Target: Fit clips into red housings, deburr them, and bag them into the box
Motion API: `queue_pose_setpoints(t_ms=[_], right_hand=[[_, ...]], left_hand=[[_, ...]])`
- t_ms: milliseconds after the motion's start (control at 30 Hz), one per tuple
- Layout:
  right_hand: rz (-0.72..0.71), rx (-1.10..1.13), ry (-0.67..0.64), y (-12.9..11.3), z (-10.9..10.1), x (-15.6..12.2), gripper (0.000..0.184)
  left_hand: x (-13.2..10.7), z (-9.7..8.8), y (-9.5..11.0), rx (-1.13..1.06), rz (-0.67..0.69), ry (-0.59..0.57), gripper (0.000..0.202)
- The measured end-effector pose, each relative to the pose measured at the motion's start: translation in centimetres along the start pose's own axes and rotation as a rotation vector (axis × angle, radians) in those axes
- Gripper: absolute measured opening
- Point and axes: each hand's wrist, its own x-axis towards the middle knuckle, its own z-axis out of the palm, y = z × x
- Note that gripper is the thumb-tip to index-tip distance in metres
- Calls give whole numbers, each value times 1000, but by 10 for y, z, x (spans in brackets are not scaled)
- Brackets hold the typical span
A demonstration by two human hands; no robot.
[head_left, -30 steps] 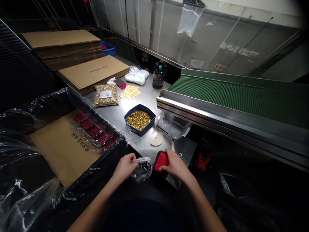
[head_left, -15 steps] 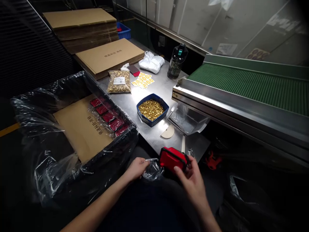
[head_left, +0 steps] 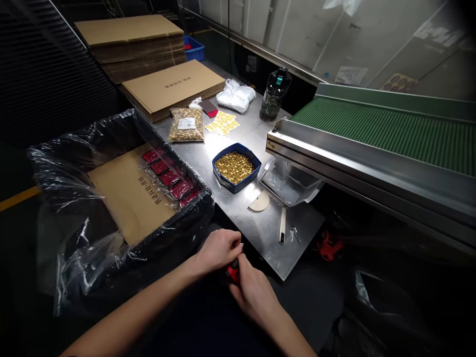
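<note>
My right hand [head_left: 253,290] is closed round a red part with black edges [head_left: 233,271], most of which its fingers hide. Against the top of that part, my left hand [head_left: 220,249] is curled closed; what its fingers hold is hidden. Both hands touch each other, low in front of me beside the metal table's [head_left: 266,233] near corner. No clear plastic bag shows at the hands. To the left, a crate lined with clear plastic [head_left: 78,218] holds a cardboard sheet [head_left: 130,198] and a row of several plastic-wrapped red parts [head_left: 170,177].
On the table stand a blue tray of small brass-coloured pieces [head_left: 236,167], a bag of similar pieces [head_left: 186,131], stickers [head_left: 223,123], a white-handled tool [head_left: 282,223] and a bottle [head_left: 272,96]. A green conveyor [head_left: 390,134] overhangs the right side. Cardboard stacks [head_left: 171,84] stand behind.
My right hand has brought the red part left and down to my left hand, turning it. The clear plastic bag, held by my left hand before, is out of sight.
</note>
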Motion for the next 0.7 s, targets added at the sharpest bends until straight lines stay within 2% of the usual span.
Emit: queue_pose_setpoints(t_ms=[133, 267, 300, 333, 400, 467, 567, 700], right_hand=[[100, 60, 88, 5, -2, 0, 28], [139, 187, 132, 15, 0, -4, 64], [129, 234, 116, 15, 0, -5, 66], [116, 285, 96, 13, 0, -6, 62], [89, 389, 65, 10, -3, -5, 40], [82, 477, 91, 10, -8, -2, 24], [110, 614, 220, 18, -16, 6, 32], [121, 841, 292, 31, -20, 15, 46]], left_hand=[[-8, -4, 7, 60, 82, -5, 16], [-33, -1, 12, 44, 82, -19, 19], [-38, 1, 16, 25, 76, -18, 22], [-42, 3, 21, -11, 64, -12, 24], [-48, 5, 33, -142, 48, 1, 24], [-51, 5, 42, -312, 61, -11, 21], [-54, 4, 45, -374, 97, 2, 16], [-52, 14, 35, -177, 124, 153, 28]])
